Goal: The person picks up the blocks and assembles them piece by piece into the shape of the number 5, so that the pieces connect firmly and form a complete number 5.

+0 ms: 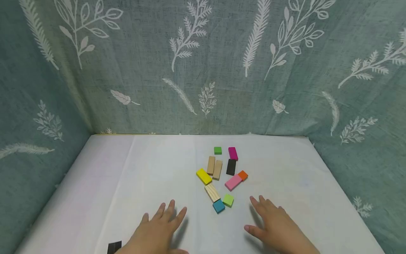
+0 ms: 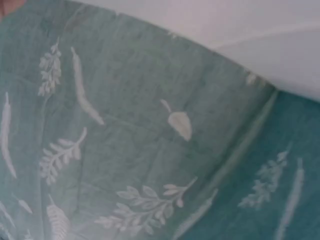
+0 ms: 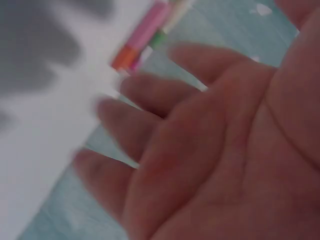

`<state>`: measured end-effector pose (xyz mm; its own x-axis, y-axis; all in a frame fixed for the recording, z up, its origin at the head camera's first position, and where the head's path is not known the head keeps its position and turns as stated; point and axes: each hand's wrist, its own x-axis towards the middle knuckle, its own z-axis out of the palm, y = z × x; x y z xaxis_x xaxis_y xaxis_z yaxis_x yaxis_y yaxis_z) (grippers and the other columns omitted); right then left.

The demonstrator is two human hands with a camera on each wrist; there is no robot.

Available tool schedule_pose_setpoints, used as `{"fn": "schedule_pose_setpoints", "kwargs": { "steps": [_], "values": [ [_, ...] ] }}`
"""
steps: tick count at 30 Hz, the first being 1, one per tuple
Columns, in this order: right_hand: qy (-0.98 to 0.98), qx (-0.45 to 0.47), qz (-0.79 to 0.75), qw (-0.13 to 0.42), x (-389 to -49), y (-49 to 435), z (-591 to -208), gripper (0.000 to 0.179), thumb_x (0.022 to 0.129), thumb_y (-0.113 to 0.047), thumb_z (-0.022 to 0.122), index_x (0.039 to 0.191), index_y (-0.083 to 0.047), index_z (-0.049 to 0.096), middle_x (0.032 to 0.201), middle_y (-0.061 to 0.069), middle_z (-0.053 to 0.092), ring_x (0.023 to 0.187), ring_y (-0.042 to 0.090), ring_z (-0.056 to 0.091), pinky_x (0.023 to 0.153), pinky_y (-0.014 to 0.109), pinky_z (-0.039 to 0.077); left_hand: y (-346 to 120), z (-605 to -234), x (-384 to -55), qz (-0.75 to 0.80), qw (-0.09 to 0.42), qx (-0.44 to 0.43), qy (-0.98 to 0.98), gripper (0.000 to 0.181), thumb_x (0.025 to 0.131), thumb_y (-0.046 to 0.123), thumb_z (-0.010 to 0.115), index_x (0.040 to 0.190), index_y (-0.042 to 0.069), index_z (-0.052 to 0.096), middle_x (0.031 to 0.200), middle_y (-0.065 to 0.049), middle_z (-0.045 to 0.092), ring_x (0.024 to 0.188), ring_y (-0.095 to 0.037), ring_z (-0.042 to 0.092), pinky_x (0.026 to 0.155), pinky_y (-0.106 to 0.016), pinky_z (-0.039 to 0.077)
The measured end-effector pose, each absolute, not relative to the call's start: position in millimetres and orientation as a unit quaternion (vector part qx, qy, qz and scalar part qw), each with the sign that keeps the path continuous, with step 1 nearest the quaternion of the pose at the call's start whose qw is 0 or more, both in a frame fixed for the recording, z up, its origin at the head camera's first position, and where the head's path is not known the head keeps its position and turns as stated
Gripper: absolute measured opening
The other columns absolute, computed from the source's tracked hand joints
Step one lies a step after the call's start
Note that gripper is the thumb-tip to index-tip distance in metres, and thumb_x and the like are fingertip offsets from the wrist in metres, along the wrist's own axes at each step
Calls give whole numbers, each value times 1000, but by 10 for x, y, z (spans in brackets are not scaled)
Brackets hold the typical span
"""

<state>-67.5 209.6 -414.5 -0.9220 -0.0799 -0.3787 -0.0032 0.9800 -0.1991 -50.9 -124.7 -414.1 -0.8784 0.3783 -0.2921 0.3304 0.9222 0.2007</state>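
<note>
Small coloured blocks lie flat near the middle of the table, between and beyond my hands. Nearest are a blue block [image 1: 219,206], a lime green block [image 1: 228,200] and a striped wooden block [image 1: 212,192]. Behind them lie a yellow block [image 1: 204,176], a pink block [image 1: 233,182], an orange block [image 1: 243,175], a black block [image 1: 231,167], two plain wooden blocks, a magenta block [image 1: 233,153] and a green block [image 1: 217,150]. My left hand [image 1: 155,229], fingers spread, holds nothing at front left. My right hand [image 1: 276,225] hovers at right with its fingers extended, the palm showing in the right wrist view.
A white cloth covers the table [image 1: 152,169]. Green curtains [image 1: 142,81] with white leaf prints rise at the back and both sides. A dark object [image 1: 114,247] sits at the front edge beside my left wrist.
</note>
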Motion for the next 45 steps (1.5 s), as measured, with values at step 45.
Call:
{"fn": "schedule_pose_setpoints", "kwargs": {
  "steps": [45],
  "values": [
    [963, -72, -202, 163, -2399, 2010, -4150, 77, 92, -46, 70, 155, -13, 41, 158, 12, 43, 149, 32, 37, 120, 52, 32, -386, -4497, -2691, 154, 46, 109, 981, 56, 68, 59, 85, 103, 16, 74, 137, -15, 57, 114, -36, 56, 89, -53, 54]
  ]
}}
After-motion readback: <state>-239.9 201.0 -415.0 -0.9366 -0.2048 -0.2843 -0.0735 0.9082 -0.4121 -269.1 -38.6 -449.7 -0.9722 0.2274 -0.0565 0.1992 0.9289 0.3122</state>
